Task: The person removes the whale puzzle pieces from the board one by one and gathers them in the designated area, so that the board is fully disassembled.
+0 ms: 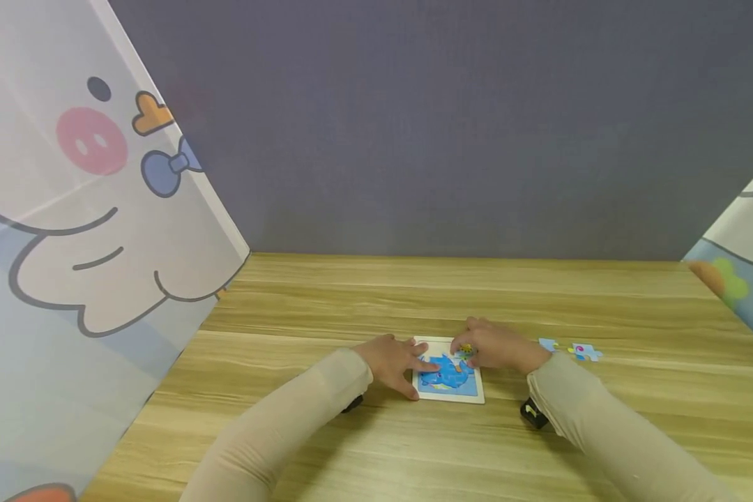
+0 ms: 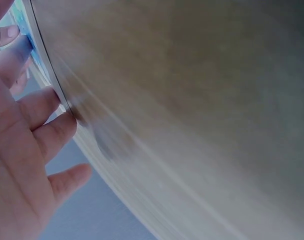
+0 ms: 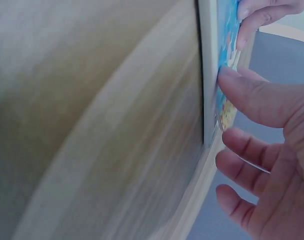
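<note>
A small jigsaw puzzle in a white tray (image 1: 452, 398) lies on the table, its joined pieces showing a blue dolphin-like animal (image 1: 447, 374). My left hand (image 1: 392, 361) rests at the tray's left side, fingers spread; the index finger reaches onto the blue pieces and the thumb is by the lower left corner. At the upper right part of the tray, my right hand (image 1: 500, 347) pinches a yellow-and-green puzzle piece (image 1: 466, 351) between thumb and fingers. In the right wrist view, that thumb (image 3: 252, 95) lies against the picture, with the yellow patterned piece (image 3: 227, 115) beside it.
To the right of the right hand lie loose puzzle pieces: one with a pink spot (image 1: 585, 351) and a pale blue one (image 1: 547, 344), partly behind the wrist. A grey panel (image 1: 464, 139) closes off the table's back edge. Cartoon-printed sheets (image 1: 100, 209) stand at both sides.
</note>
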Motion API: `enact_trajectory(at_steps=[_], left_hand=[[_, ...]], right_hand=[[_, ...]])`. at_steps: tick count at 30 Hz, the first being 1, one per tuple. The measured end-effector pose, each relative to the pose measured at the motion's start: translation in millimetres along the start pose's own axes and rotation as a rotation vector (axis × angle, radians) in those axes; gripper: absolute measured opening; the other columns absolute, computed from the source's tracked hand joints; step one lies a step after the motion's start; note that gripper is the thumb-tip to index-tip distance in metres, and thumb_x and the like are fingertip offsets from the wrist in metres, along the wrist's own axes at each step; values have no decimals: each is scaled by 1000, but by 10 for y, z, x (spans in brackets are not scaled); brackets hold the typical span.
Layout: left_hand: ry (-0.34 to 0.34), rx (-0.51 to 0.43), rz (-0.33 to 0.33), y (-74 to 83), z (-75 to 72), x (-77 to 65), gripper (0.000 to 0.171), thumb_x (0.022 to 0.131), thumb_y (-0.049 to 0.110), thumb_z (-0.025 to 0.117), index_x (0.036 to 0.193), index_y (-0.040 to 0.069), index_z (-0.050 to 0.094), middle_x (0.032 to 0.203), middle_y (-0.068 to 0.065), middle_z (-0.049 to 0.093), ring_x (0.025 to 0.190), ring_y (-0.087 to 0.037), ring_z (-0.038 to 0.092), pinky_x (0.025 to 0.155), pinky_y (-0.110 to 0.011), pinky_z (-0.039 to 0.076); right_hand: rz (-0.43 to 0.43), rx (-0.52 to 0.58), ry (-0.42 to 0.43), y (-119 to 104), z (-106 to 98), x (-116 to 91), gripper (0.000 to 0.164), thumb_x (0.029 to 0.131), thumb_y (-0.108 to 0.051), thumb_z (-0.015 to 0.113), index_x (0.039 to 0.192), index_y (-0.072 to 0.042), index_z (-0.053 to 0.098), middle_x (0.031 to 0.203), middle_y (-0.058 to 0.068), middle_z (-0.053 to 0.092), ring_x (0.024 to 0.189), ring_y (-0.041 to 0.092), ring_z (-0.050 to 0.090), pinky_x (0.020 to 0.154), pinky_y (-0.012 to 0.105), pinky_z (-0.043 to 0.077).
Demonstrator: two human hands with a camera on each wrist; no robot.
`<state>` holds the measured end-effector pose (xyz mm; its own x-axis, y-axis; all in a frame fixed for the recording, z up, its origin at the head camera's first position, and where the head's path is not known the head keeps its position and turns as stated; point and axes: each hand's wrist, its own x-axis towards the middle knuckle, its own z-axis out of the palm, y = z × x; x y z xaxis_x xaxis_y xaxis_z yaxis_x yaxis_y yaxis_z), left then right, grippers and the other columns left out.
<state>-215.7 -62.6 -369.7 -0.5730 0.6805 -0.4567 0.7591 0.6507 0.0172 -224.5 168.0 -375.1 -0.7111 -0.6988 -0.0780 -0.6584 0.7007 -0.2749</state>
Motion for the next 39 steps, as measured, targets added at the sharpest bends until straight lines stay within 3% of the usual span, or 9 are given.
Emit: enact_trajectory(at_steps=[5, 15, 20, 25, 28, 32, 39], left_hand=[[-53, 30, -35, 25, -20, 1, 66, 89, 60, 54, 148, 45, 29, 158, 5, 17, 142, -15, 22, 112, -46, 22], [-109, 81, -77, 62, -78, 45, 67, 88, 61, 54, 147, 49, 25, 159, 8, 14, 142, -12, 20, 115, -43, 16], [-94, 74, -62, 46, -85, 37, 67, 89, 61, 54, 148, 48, 25, 159, 6, 14, 143, -13, 20, 114, -45, 16], [-82, 56, -52, 45, -59, 33, 66, 89, 60, 54, 148, 46, 26, 159, 5, 15, 143, -15, 20, 114, -46, 15], [-68, 39, -46, 54, -48, 33, 65, 90, 57, 56, 148, 45, 29, 158, 4, 17, 143, -16, 21, 114, -46, 16], [-28, 8, -35, 60, -61, 38, 62, 88, 51, 62, 145, 43, 37, 156, 2, 24, 141, -15, 26, 113, -47, 19], [15, -55, -25, 27, -127, 87, 56, 89, 45, 64, 142, 41, 45, 148, 2, 39, 129, -11, 46, 111, -46, 25]], right_hand=[[-5, -16, 60, -45, 1, 10, 20, 78, -5, 77, 93, -17, 72, 105, 7, 62, 98, 29, 59, 81, 46, 50], [-33, 28, 136, -9, -23, -11, 28, 81, 13, 63, 95, -8, 74, 103, 8, 71, 98, 30, 66, 80, 41, 53], [28, 104, 148, 10, -60, -44, 26, 84, 9, 63, 107, -2, 70, 95, 10, 69, 83, 21, 65, 72, 36, 53], [71, 237, 146, 71, -102, -134, 28, 86, 5, 63, 115, 4, 65, 76, -1, 60, 62, 6, 46, 59, 27, 44], [108, 294, 166, 137, -106, -226, 32, 87, 5, 62, 119, 7, 60, 76, -3, 58, 63, 6, 47, 59, 28, 43], [148, 316, 193, 242, -109, -383, 26, 86, 3, 65, 112, 6, 62, 82, -3, 60, 71, 9, 53, 61, 29, 46], [175, 333, 221, 411, -174, -646, 22, 88, 2, 63, 109, 7, 65, 82, -1, 58, 70, 10, 50, 57, 27, 43]])
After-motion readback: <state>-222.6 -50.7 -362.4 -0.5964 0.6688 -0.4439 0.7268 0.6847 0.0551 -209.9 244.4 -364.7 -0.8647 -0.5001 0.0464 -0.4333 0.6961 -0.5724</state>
